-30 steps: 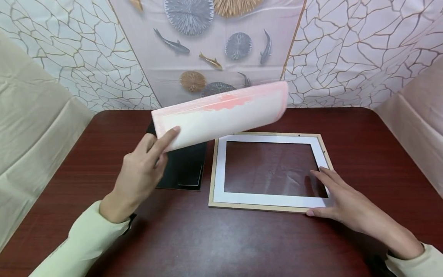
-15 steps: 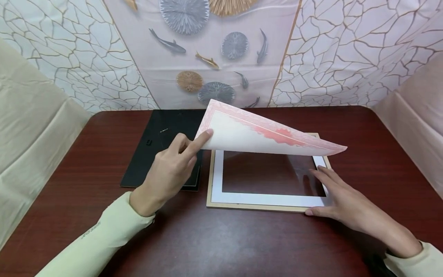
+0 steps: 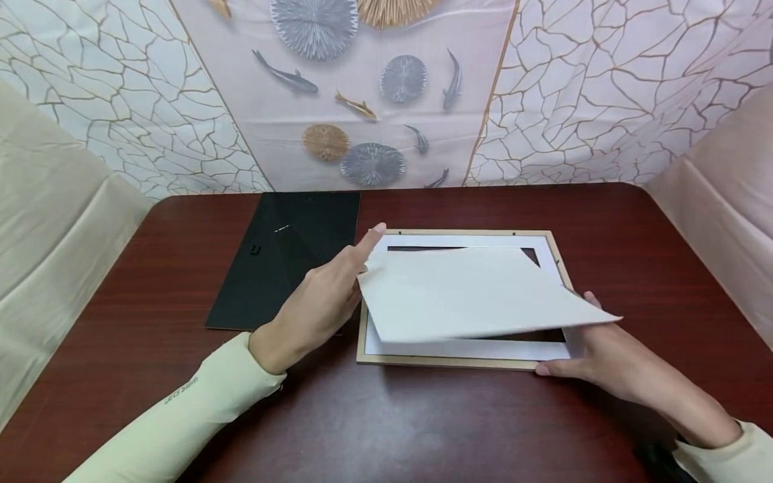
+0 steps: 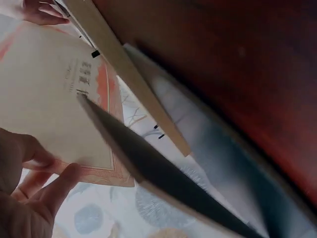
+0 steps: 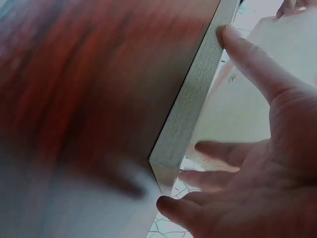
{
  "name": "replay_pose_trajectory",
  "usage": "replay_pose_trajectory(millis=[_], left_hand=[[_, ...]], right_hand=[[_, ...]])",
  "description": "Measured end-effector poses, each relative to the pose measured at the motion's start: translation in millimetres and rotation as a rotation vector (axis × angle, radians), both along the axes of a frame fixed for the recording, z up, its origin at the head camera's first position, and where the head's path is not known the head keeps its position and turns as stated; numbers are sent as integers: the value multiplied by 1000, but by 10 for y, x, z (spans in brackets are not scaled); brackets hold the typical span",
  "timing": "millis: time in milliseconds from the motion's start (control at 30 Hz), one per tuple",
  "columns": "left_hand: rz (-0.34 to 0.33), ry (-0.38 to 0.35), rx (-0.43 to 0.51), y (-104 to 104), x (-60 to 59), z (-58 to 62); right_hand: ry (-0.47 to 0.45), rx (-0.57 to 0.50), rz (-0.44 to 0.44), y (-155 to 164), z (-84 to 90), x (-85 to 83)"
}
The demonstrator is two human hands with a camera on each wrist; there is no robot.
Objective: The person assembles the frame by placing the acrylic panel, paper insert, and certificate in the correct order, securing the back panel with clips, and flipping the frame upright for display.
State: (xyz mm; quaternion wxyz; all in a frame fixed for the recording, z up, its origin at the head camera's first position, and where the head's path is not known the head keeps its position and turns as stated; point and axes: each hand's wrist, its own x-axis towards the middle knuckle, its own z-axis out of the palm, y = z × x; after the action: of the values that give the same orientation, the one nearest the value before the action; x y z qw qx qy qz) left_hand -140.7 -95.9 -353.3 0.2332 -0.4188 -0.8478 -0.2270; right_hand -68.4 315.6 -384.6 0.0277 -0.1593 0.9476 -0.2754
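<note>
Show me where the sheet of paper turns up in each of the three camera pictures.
Head view: the sheet of paper lies tilted over the picture frame, mid-picture, held at its left edge by the left hand.
Left wrist view: upper left, printed face with red border.
Right wrist view: upper right, pale.
Shared landmark: the frame's wooden edge.

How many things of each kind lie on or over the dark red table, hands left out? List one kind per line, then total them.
Picture frame, wooden with white mat: 1
Black backing board: 1
Sheet of paper, held over the frame: 1
Total: 3
</note>
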Motion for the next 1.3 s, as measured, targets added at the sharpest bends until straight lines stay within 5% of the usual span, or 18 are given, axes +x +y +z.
replay_pose_trajectory(millis=[233,400,600,800,967,1300], left_hand=[[-65,56,-54,-11,-48,-37],[-25,144,-92,-29,41,30],[-90,-61,-127,-23,77,41],[-136,-202,-280,-14,90,24],[-187,-229,-358,-60,89,15],[-282,-247,-196,-381,98,65]], right_hand=[[-217,92,-138,58,66,-21],[-265,138,-148,77,99,-33],[-257,127,-140,85,88,-27],[-262,127,-145,92,82,-16],[-280,120,-146,109,75,-21],[-263,144,-141,169,40,-45]])
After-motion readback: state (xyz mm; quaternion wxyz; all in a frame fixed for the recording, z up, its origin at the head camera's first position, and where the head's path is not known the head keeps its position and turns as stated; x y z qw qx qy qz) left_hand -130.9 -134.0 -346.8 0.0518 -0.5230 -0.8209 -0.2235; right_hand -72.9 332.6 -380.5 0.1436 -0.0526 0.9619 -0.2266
